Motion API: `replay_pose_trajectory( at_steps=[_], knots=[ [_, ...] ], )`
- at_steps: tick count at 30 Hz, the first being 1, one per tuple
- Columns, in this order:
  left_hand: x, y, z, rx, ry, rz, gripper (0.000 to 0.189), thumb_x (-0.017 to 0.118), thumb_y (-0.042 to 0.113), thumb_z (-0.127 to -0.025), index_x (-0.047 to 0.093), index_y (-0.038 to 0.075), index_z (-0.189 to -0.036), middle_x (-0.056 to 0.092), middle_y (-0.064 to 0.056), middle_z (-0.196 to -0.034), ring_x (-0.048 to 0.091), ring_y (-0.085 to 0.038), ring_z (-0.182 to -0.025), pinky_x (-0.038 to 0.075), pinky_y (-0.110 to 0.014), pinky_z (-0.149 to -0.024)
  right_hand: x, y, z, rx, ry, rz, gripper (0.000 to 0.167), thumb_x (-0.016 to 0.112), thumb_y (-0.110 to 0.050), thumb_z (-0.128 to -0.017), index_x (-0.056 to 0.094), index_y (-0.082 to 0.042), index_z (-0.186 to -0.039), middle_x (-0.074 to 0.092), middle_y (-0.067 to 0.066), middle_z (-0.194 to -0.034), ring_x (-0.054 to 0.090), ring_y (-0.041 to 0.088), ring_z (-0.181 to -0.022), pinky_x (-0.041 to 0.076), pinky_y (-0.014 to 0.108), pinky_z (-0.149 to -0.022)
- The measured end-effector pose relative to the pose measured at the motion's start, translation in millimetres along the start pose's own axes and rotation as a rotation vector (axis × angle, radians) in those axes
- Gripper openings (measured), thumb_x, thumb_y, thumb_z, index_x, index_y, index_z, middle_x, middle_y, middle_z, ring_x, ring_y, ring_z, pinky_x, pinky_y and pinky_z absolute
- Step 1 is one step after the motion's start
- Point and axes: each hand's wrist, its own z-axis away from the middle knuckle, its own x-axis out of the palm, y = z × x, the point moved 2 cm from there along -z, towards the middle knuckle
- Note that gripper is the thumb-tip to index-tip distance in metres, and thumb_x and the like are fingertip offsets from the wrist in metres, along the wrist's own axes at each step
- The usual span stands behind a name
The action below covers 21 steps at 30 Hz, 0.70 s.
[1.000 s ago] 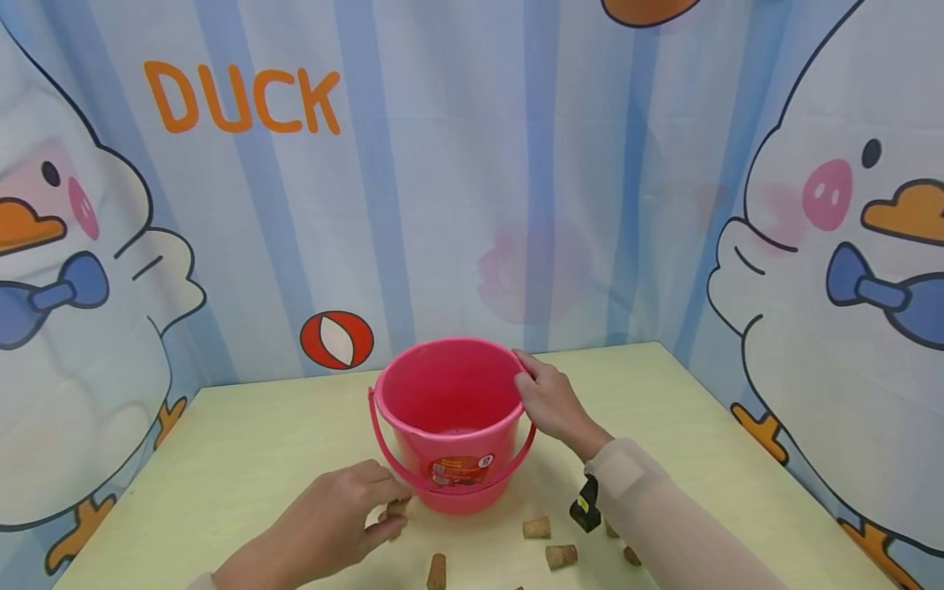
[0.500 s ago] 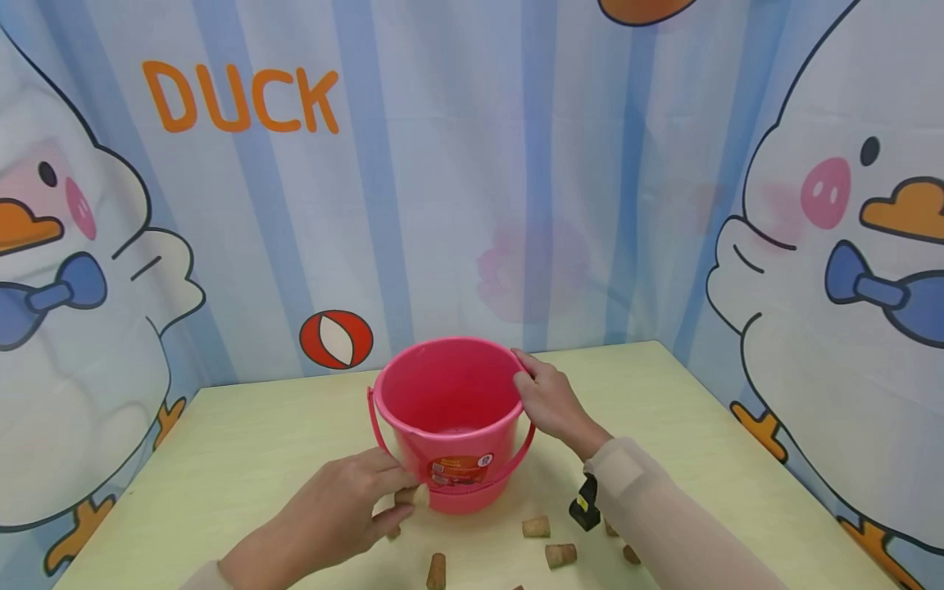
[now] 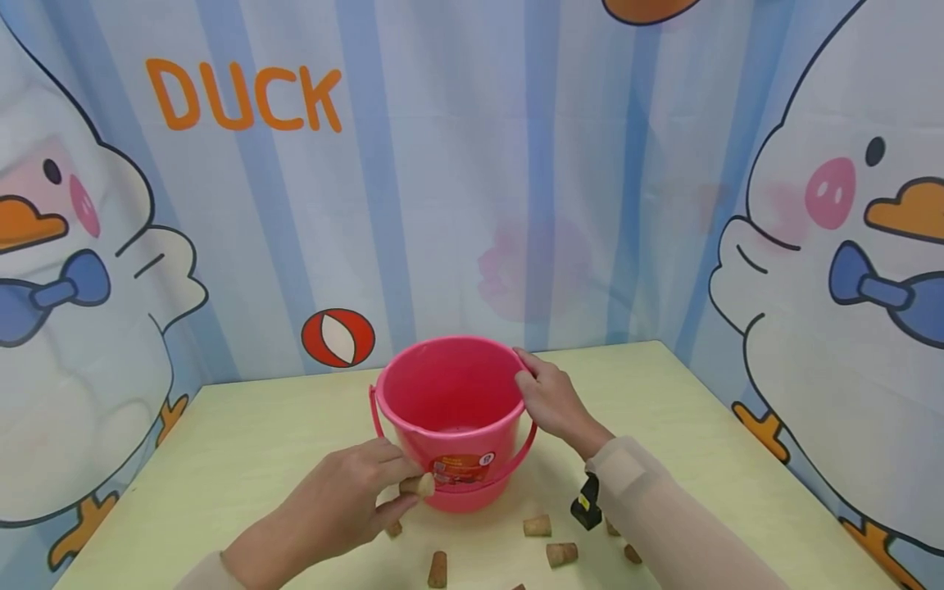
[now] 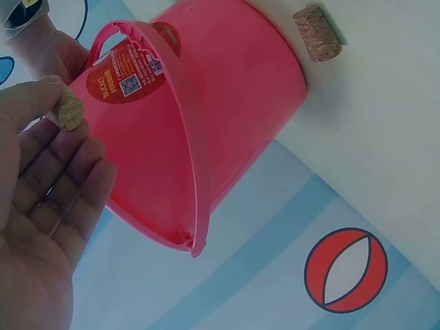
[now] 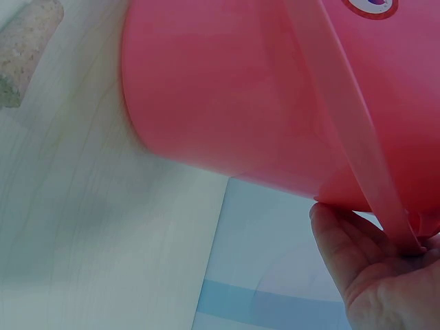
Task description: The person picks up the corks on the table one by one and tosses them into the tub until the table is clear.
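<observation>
A pink bucket [image 3: 413, 447] stands upright on the table, its handle hanging down across the front. My left hand [image 3: 347, 496] pinches a cork [image 3: 419, 485] between thumb and fingers, in front of the bucket's lower left side. In the left wrist view the cork [image 4: 69, 110] shows its pale end beside the bucket's label. My right hand [image 3: 555, 401] grips the bucket's rim at the right, near the handle joint. The right wrist view shows that right hand [image 5: 385, 275] with its fingers against the wall below the rim.
Several loose corks lie in front of the bucket, among them one cork [image 3: 438, 569] nearest me and another cork [image 3: 537, 526] to the right. The pale table [image 3: 273, 426] meets a duck-print curtain [image 3: 450, 164] behind and at both sides.
My left hand has lifted the cork from the table and moved it slightly up and to the right. Another cork shows beneath the hand. The right hand and bucket stay in place.
</observation>
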Motion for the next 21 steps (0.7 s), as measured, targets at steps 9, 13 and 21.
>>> replay_pose_trajectory(
  at_steps=[9, 13, 21],
  knots=[
    [-6.6, 0.9, -5.4, 0.041, 0.044, -0.035, 0.027, 0.091, 0.020, -0.078, 0.075, 0.019, -0.101, 0.070, 0.012, -0.090, 0.064, -0.006, -0.086, 0.060, -0.025, -0.078, 0, 0, -0.4, -0.003, 0.001, 0.000, 0.055, 0.044, -0.019, -0.105, 0.038, -0.010, -0.159, 0.063, 0.014, -0.138, 0.068, 0.031, -0.097, 0.062, 0.037, -0.079],
    [-9.4, 0.8, -6.8, 0.048, 0.060, -0.047, 0.029, 0.091, 0.020, -0.077, 0.076, 0.019, -0.102, 0.070, 0.012, -0.090, 0.064, -0.006, -0.087, 0.060, -0.026, -0.079, 0, 0, 0.2, 0.004, -0.003, -0.009, 0.056, 0.045, -0.019, -0.105, 0.038, -0.010, -0.159, 0.061, 0.014, -0.141, 0.068, 0.033, -0.105, 0.062, 0.038, -0.082],
    [-14.4, 1.8, -11.1, 0.115, 0.119, -0.047, 0.034, 0.092, 0.017, -0.077, 0.074, 0.018, -0.106, 0.069, 0.011, -0.092, 0.065, -0.006, -0.086, 0.060, -0.025, -0.077, 0, 1, -0.6, 0.007, -0.001, -0.011, 0.056, 0.045, -0.020, -0.105, 0.037, -0.010, -0.159, 0.060, 0.013, -0.143, 0.069, 0.032, -0.102, 0.062, 0.037, -0.081]
  ],
)
